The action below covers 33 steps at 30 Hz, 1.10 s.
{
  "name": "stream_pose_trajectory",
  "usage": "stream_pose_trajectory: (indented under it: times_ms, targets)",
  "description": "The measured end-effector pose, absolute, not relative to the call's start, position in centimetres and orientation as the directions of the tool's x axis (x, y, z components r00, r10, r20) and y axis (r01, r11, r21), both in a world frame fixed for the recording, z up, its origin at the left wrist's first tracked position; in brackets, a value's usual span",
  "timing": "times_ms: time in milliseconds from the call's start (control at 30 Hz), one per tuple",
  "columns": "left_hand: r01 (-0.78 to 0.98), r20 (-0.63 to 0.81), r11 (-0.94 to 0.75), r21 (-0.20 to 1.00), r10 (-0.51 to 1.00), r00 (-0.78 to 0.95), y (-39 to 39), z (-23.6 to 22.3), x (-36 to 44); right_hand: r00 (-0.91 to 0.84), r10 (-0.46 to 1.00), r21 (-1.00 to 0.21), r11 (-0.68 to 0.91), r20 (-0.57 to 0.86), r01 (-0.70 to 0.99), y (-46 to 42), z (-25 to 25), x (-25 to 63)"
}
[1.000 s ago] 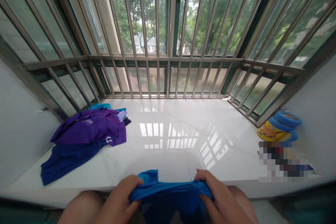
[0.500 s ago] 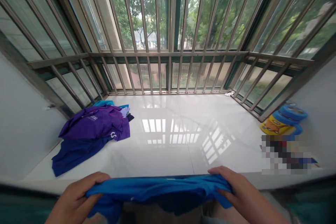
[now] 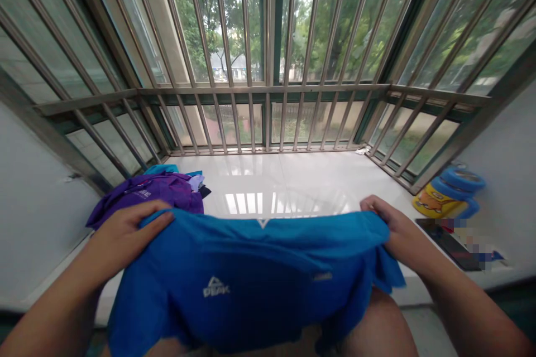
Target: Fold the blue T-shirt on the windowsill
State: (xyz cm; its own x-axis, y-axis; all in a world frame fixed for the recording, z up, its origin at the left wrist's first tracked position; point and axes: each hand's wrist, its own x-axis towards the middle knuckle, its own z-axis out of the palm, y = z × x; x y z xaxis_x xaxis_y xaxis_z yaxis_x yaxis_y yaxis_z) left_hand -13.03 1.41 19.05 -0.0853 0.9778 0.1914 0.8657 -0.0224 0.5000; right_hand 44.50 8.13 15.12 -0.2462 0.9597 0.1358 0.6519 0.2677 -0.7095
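Observation:
A bright blue sports shirt [image 3: 251, 273] with a white logo is stretched wide between my two hands over the near edge of the white sill [image 3: 301, 184]. My left hand [image 3: 121, 231] grips its left shoulder, fingers closed over the cloth. My right hand [image 3: 391, 228] pinches the right shoulder. The shirt hangs down over my knees and hides the front of the sill.
A pile of purple and dark blue clothes [image 3: 151, 189] lies at the left of the sill. A yellow tub with blue lids [image 3: 450, 195] and a dark phone [image 3: 450, 242] sit at the right. Metal window bars [image 3: 268, 89] close off the back and sides.
Both hands have moved apart and lifted up and forward, spreading the blue shirt from a bunched roll into a wide sheet over the sill's edge.

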Motion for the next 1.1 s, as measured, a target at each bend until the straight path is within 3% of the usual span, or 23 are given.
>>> stream_pose_trajectory:
  times_ms: [33, 133, 167, 233, 333, 433, 567, 867, 1000, 1100]
  targets:
    - [0.877, 0.157, -0.031, 0.479, 0.986, -0.051, 4.8, 19.2, -12.3, -0.21, 0.968, -0.64, 0.248, 0.137, 0.727, 11.0, 15.2, 43.6]
    - [0.947, 0.168, 0.131, 0.294, 0.968, -0.186, 13.6, 17.4, -9.5, -0.037, 0.994, -0.307, 0.067, 0.105, 0.949, 18.2, 14.4, 40.9]
    - [0.969, 0.199, 0.142, 0.202, 0.963, -0.183, 15.6, 16.1, -8.2, -0.012, 0.994, -0.181, 0.031, 0.105, 0.983, 19.7, 13.7, 40.0]
    - [0.989, 0.242, 0.083, 0.122, 0.964, -0.111, 18.0, 12.7, -5.4, 0.002, 0.992, -0.041, 0.003, 0.129, 0.999, 21.2, 11.8, 38.5]
    - [0.989, 0.228, -0.076, 0.124, 0.973, 0.046, 18.5, 6.7, -0.6, -0.075, 0.985, -0.049, 0.083, 0.157, 0.995, 20.4, 7.5, 36.0]
    - [0.982, 0.122, -0.153, 0.113, 0.983, 0.139, 17.1, 0.8, 2.9, -0.175, 0.98, -0.073, 0.182, 0.095, 0.981, 18.2, 2.3, 33.8]
    - [0.98, 0.026, -0.147, 0.133, 0.989, 0.145, 15.0, -4.5, 3.5, -0.132, 0.991, -0.115, 0.127, -0.034, 0.985, 15.7, -3.3, 33.6]
    - [0.979, 0.059, -0.132, 0.158, 0.99, 0.124, 13.2, -5.2, 2.3, 0.004, 0.997, -0.067, -0.009, -0.078, 0.998, 17.0, -4.6, 42.3]
    - [0.978, 0.064, -0.138, 0.156, 0.99, 0.129, 13.2, -5.2, 2.5, 0.156, 0.983, -0.044, -0.161, -0.102, 0.986, 18.2, -4.0, 45.2]
    - [0.978, 0.069, -0.134, 0.159, 0.99, 0.125, 13.2, -5.4, 2.5, 0.336, 0.941, -0.005, -0.336, -0.038, 0.942, 18.3, -3.4, 46.3]
